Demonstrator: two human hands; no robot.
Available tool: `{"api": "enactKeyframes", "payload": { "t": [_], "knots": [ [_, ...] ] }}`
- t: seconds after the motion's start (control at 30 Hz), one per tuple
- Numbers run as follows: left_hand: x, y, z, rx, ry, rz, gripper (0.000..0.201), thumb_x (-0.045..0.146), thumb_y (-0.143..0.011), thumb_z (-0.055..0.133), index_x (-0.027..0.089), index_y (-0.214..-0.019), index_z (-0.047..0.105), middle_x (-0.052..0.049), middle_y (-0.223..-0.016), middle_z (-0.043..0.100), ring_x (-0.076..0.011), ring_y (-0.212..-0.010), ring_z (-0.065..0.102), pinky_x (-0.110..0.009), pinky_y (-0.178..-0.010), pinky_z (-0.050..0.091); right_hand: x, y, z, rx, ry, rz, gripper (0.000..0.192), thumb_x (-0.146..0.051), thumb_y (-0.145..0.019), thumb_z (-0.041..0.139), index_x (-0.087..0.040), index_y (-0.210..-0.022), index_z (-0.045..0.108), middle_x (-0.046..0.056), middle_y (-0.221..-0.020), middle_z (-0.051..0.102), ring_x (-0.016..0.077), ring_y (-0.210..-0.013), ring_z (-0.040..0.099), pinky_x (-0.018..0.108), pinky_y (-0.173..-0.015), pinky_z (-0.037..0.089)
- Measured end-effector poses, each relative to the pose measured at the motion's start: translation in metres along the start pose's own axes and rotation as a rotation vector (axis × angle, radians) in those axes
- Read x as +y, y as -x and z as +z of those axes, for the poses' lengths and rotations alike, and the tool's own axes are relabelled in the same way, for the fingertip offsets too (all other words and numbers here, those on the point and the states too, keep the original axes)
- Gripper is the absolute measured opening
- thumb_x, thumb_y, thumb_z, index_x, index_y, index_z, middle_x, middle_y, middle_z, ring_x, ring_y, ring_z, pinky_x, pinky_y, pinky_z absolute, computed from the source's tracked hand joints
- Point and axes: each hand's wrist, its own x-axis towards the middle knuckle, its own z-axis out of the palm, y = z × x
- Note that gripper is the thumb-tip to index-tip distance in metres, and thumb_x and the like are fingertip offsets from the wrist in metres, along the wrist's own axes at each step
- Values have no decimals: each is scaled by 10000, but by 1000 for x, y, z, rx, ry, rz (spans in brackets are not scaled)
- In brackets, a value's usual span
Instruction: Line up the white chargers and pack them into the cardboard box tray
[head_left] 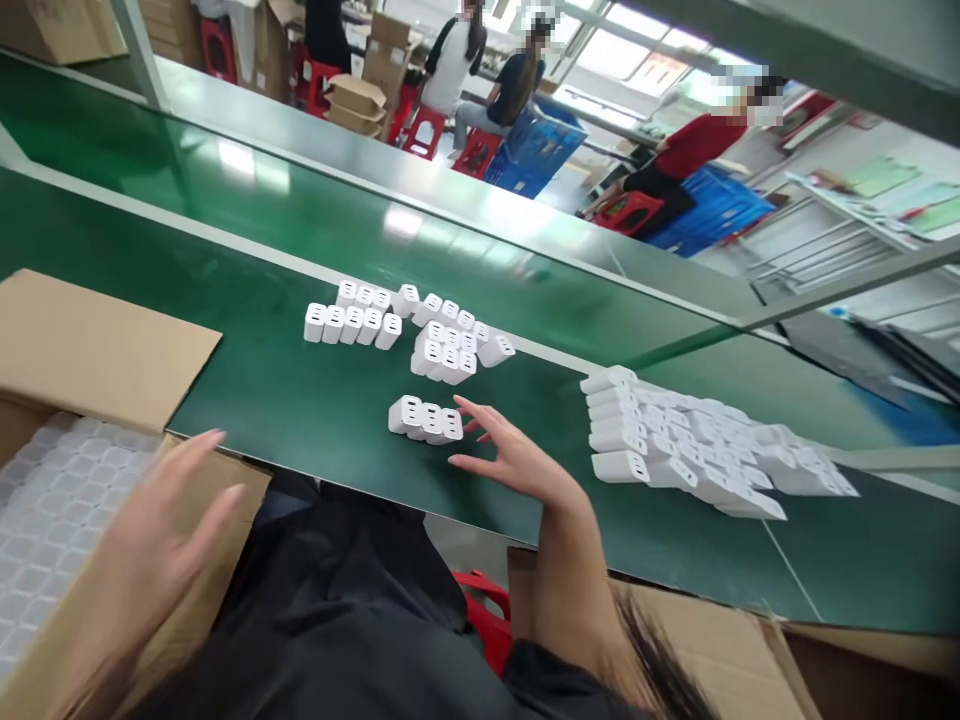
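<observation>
Nearest the camera, the left hand (169, 540) hangs blurred over the flap of a cardboard box (90, 350) at the lower left, its fingers (217, 505) spread and holding nothing. Inside that box a clear plastic tray (52, 510) shows only in part, cut off by the frame edge. The person's dark lap fills the bottom middle, and a bit of red stool (484, 610) peeks out below it.

The right hand (517, 465) reaches out over the green tabletop (300, 400), fingers (480, 415) loosely open and empty, their tips just beside a short row of white chargers (425, 420). The row's long axis runs left to right, tilting slightly down toward the right; the chargers' port faces seem to turn up toward the camera, though the detail is too small to be sure.

Farther back lie more charger rows (352, 322) and a looser cluster (450, 350). To the right sits a large heap of chargers (697, 450), many lying on their sides.

Beyond the belt, other people (517, 85) sit on red stools among boxes and blue crates (536, 150).
</observation>
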Motion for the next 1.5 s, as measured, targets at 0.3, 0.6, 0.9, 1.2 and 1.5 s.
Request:
{"api": "enactKeyframes", "payload": {
  "t": [0.3, 0.6, 0.9, 1.2, 1.5],
  "knots": [
    [134, -117, 148, -443, -137, 699, 722, 580, -875, 640, 228, -1470, 434, -155, -1434, 520, -343, -1309, 486, -436, -1025, 428, 16, 18, 28, 162, -177, -55, 622, -439, -930, 584, -302, -1503, 385, 74, -1238, 631, 232, -1121, 620, 443, -964, 552],
    [131, -117, 145, -559, 369, 208, 539, 616, -960, 452, 271, -1370, 507, -58, -1103, 678, -222, -954, 640, -282, -748, 482, 0, 19, 24, 371, -200, -212, 451, -323, -968, 563, -315, -1413, 492, 74, -1258, 611, 199, -1032, 651, 422, -922, 574],
    [83, -98, 66, -329, 1558, -517, 679, 739, -915, 403, 221, -1330, 543, -21, -769, 656, -170, -600, 627, -286, -546, 521, -138, -59, -13, 318, 201, -856, 428, -391, -934, 615, -198, -1310, 551, 174, -1458, 469, 308, -1342, 468, 494, -1050, 489],
    [-29, -13, -23, 117, 1091, -405, 737, 737, -933, 309, 200, -1411, 474, -114, -1215, 658, -262, -1095, 629, -387, -916, 512, -272, -122, 52, 110, 209, -1337, 310, -230, -846, 639, -169, -1144, 585, 179, -1488, 448, 332, -1338, 453, 503, -1055, 466],
    [-110, 111, -52, -383, 450, -419, 792, 541, -751, 730, 211, -1427, 482, -131, -1395, 584, -321, -1239, 573, -427, -1053, 425, -404, -196, 206, -305, 355, -1724, 362, -161, -803, 698, -209, -1157, 641, 164, -1409, 452, 344, -1288, 455, 517, -997, 484]
  ]
}}
